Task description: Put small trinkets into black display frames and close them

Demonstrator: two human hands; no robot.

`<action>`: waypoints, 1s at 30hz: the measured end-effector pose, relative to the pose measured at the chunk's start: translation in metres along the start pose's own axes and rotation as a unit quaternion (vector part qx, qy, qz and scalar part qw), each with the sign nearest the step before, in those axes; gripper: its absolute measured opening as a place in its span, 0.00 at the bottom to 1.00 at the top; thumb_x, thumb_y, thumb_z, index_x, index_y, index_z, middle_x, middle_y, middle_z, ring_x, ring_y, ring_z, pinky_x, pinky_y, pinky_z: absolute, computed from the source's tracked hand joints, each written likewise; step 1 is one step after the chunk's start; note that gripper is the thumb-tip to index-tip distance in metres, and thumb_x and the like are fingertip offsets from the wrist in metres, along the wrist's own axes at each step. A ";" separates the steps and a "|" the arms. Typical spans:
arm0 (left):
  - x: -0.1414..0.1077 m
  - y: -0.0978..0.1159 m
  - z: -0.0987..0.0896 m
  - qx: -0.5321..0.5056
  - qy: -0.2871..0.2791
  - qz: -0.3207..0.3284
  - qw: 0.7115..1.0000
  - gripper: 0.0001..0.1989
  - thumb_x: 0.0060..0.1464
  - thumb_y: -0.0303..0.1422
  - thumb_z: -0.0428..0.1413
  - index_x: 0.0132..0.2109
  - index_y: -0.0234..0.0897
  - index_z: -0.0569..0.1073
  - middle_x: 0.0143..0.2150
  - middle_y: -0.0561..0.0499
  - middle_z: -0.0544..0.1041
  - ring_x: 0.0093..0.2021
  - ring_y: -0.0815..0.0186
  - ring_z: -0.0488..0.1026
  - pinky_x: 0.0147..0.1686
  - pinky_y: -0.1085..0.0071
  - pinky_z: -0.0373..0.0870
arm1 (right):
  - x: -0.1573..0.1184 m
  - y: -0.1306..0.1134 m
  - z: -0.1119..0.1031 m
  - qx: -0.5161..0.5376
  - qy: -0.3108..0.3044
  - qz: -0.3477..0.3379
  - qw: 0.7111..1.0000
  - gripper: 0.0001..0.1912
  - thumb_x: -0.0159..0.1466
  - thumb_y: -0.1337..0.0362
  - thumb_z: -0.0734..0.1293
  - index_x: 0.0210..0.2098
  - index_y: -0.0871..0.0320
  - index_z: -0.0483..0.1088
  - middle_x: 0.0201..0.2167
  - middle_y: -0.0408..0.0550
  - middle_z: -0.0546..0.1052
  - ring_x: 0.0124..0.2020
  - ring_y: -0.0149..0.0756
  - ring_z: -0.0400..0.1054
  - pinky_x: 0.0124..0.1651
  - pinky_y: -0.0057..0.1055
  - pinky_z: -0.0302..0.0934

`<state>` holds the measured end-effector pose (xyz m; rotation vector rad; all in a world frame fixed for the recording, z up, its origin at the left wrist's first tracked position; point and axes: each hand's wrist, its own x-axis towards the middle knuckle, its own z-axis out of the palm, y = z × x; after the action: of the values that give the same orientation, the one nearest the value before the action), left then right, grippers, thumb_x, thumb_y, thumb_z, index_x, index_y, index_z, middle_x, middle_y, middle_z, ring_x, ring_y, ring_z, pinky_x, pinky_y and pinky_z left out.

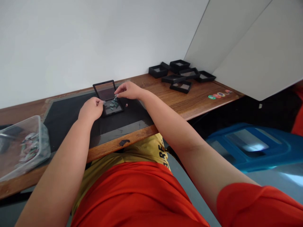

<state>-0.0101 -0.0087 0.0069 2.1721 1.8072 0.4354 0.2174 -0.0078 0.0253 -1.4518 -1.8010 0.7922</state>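
Black hinged case (105,90) is seen opened on a dark mat (68,118) laid over the wooden table (146,84), its lid tilted up toward the wall; several small green pieces (113,105) are held loosely in its base; by the left hand (91,108), a small greyish piece (104,102) is pinched between thumb and fingertips at the case's left edge; by the right hand (129,90), a small pale piece (115,97) is pinched above the base, near the hinge; a pinkish piece (126,105) is left lying on the mat just right of the case; more pieces are contained in a clear plastic tub (44,138) at the left; black frames (181,86) are clustered farther right.
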 end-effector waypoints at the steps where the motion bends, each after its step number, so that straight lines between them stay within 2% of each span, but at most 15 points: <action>1: -0.001 0.000 0.000 -0.003 0.004 -0.003 1.000 0.16 0.72 0.40 0.51 0.53 0.41 0.80 0.56 0.40 0.85 0.56 0.48 0.81 0.48 0.60 0.71 | -0.001 -0.001 -0.001 -0.014 0.001 0.003 1.000 0.10 0.62 0.76 0.76 0.43 0.65 0.86 0.37 0.53 0.86 0.39 0.34 0.78 0.51 0.31 0.73; 8: -0.003 0.002 -0.003 -0.022 0.022 -0.022 0.999 0.11 0.69 0.41 0.54 0.46 0.43 0.79 0.51 0.43 0.86 0.53 0.48 0.81 0.45 0.59 0.70 | -0.004 -0.004 -0.003 -0.045 0.006 0.016 0.999 0.10 0.62 0.75 0.76 0.44 0.65 0.86 0.38 0.53 0.86 0.38 0.34 0.76 0.48 0.30 0.70; 13: -0.003 0.001 -0.003 -0.029 0.021 -0.033 0.999 0.10 0.67 0.40 0.56 0.45 0.43 0.79 0.51 0.42 0.86 0.52 0.47 0.81 0.45 0.57 0.70 | -0.002 -0.003 -0.008 -0.084 0.015 0.035 0.996 0.11 0.63 0.75 0.75 0.44 0.65 0.86 0.38 0.52 0.86 0.38 0.35 0.76 0.46 0.29 0.69; 20: -0.002 0.000 -0.001 -0.021 0.020 -0.027 0.999 0.08 0.64 0.41 0.59 0.42 0.44 0.80 0.47 0.45 0.86 0.50 0.47 0.81 0.41 0.59 0.68 | -0.004 0.000 -0.015 -0.126 0.016 0.065 0.990 0.12 0.58 0.77 0.76 0.42 0.64 0.87 0.37 0.54 0.86 0.37 0.36 0.77 0.46 0.30 0.70; 27: -0.001 0.000 0.002 -0.043 0.023 0.021 0.999 0.10 0.64 0.41 0.58 0.44 0.42 0.80 0.40 0.48 0.84 0.40 0.55 0.79 0.35 0.63 0.65 | -0.008 -0.003 -0.014 -0.155 0.011 0.072 0.985 0.07 0.59 0.76 0.78 0.37 0.64 0.86 0.35 0.53 0.85 0.36 0.36 0.77 0.44 0.31 0.69; 30: -0.004 0.003 0.002 -0.052 0.006 0.035 0.998 0.11 0.64 0.42 0.58 0.42 0.41 0.80 0.35 0.49 0.82 0.35 0.58 0.77 0.33 0.64 0.63 | -0.008 -0.004 -0.014 -0.155 0.010 0.072 0.985 0.07 0.59 0.76 0.78 0.37 0.64 0.86 0.34 0.53 0.85 0.36 0.36 0.77 0.44 0.31 0.69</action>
<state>-0.0076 -0.0131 0.0064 2.1710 1.6804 0.5464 0.2278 -0.0159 0.0351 -1.7994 -1.8832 0.5809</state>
